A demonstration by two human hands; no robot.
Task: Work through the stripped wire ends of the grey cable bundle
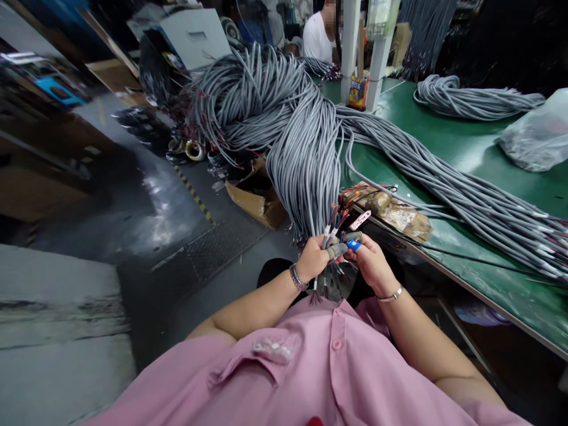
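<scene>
My left hand (312, 258) is closed around the ends of several grey cables (327, 234), whose thin coloured wires (337, 214) fan out above the fist. My right hand (371, 264) meets it, thumb and fingers pinched on a small blue piece (354, 244) of a kind I cannot make out. Grey finger covers (337, 251) sit on some fingers of both hands. Below the hands, more stripped cable ends (316, 296) hang over my lap. A thick grey cable bundle (306, 160) drapes down toward me just beyond the hands.
A green table (479, 142) on the right bears a long cable bundle (426, 171), a plastic bag (539, 133) and a taped brown packet (390, 210) at its near edge. An open cardboard box (257, 198) stands on the floor. Another person (317, 35) sits at the back.
</scene>
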